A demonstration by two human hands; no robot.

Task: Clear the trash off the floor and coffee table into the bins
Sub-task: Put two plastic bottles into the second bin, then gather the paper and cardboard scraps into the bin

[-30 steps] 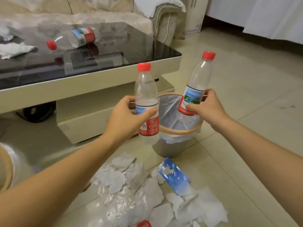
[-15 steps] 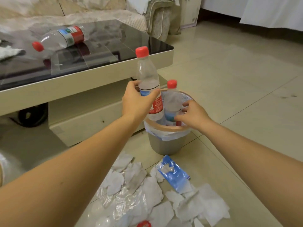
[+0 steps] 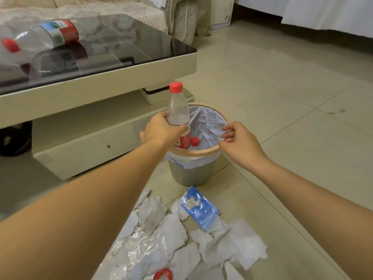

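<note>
My left hand [image 3: 164, 131] grips a clear plastic bottle [image 3: 178, 110] with a red cap, held upright with its base inside the mouth of the grey bin [image 3: 191, 172]. The bin has a tan rim and a white liner. A second bottle's red cap [image 3: 195, 141] shows deep inside the bin. My right hand [image 3: 240, 143] hovers at the bin's right rim, fingers loosely apart, holding nothing. Another bottle [image 3: 43, 36] lies on its side on the black glass coffee table [image 3: 125, 47]. White tissues [image 3: 228, 245], clear plastic wrap [image 3: 139, 249] and a blue packet [image 3: 198, 209] litter the floor before the bin.
A red-edged item [image 3: 162, 274] lies at the bottom of the litter pile. A sofa [image 3: 177, 19] stands behind the table, and white drapery [image 3: 327, 15] hangs at the far right. Tiled floor [image 3: 292, 93] stretches to the right of the bin.
My right hand let its bottle drop into the bin and now hangs open at the rim. My left hand lowered its bottle into the bin's mouth. The view moved closer.
</note>
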